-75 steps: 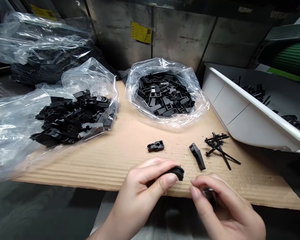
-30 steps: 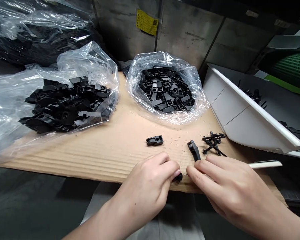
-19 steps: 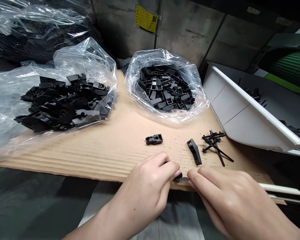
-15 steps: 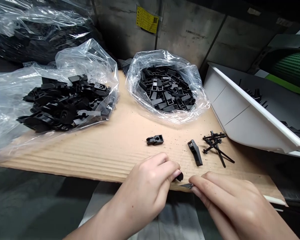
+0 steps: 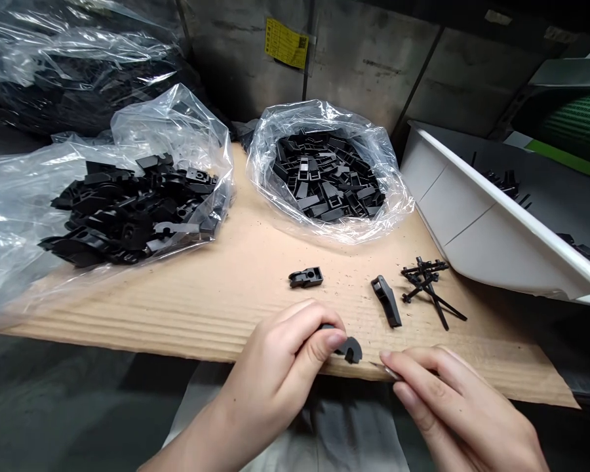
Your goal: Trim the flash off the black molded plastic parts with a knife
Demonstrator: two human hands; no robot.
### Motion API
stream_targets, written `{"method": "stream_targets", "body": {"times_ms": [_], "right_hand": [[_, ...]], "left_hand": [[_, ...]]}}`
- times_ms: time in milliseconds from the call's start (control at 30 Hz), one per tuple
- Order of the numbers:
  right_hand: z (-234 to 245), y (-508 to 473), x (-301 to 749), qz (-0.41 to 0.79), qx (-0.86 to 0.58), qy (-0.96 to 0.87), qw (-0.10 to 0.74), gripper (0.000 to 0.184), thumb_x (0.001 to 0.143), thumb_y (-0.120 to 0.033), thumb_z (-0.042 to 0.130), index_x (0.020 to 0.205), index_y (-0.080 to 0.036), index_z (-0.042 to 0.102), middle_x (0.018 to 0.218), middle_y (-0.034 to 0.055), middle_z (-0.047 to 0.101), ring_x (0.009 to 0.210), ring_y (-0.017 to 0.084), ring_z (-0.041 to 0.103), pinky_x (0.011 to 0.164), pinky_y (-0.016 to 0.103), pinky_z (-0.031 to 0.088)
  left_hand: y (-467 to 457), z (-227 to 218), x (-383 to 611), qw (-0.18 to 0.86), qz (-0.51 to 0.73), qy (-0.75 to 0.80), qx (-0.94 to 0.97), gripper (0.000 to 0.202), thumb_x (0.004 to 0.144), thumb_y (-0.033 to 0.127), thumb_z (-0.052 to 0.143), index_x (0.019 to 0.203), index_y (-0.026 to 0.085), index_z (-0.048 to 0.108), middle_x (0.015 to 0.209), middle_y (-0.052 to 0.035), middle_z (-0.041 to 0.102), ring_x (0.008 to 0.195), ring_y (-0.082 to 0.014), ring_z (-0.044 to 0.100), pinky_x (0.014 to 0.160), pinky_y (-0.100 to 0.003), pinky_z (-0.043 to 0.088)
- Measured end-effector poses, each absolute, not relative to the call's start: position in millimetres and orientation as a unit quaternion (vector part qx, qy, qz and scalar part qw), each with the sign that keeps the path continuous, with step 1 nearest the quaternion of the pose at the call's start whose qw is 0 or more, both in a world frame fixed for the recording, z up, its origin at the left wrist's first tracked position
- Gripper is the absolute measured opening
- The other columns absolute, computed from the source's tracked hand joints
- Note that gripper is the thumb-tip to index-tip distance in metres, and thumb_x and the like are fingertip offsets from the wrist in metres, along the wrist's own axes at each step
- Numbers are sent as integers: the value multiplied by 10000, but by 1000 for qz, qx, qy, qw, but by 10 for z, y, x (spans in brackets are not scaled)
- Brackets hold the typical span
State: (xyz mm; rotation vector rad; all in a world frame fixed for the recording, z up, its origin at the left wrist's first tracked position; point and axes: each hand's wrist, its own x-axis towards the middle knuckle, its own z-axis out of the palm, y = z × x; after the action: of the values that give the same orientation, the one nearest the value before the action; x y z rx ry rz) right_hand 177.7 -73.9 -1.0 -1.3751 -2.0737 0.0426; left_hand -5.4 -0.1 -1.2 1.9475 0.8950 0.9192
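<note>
Near the front edge of the cardboard, my left hand (image 5: 288, 364) pinches a black plastic part (image 5: 353, 349) between thumb and fingers. Its rounded, notched end sticks out to the right; the rest is hidden in the hand. My right hand (image 5: 459, 403) is closed on a thin, pointed metal blade (image 5: 389, 371), whose tip points left towards that part with a small gap between. Beyond my hands lie a short black plastic piece (image 5: 305, 277) with a square opening and a longer black lever-shaped piece (image 5: 386, 301). Thin black plastic sprues (image 5: 425, 282) lie crossed further right.
A clear bag of black rounded parts (image 5: 128, 210) lies open at left, and another bag of small black parts (image 5: 329, 177) stands at the back centre. The white bin (image 5: 465, 216) leans at right, holding black pieces. The cardboard (image 5: 196, 288) ends just before me.
The black part in my left hand has turned, so its notched rounded end shows more. My right hand has drawn slightly right with the blade, away from the part.
</note>
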Motion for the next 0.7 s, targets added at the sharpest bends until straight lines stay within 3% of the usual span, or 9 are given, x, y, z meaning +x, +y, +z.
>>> {"method": "stream_targets", "body": {"times_ms": [267,700], "right_hand": [[141,-629,1848,-14,-480,-852,208,246,788,-116,548,1029,-140,589,758,62,601,643,151,506,531,280,431],[213,-574,1822,-50,-457,-871,174,218,807,-140,530,1011,-114,605,760,77,603,677,172,501,558,314,405]], "left_hand": [[-11,-46,-47,361,329,340,804,255,914,214,316,753,177,510,650,5,493,595,-136,485,553,-235,354],[13,1,-73,380,301,324,812,291,923,214,303,717,166,503,656,8,474,625,-133,475,577,-233,344]]}}
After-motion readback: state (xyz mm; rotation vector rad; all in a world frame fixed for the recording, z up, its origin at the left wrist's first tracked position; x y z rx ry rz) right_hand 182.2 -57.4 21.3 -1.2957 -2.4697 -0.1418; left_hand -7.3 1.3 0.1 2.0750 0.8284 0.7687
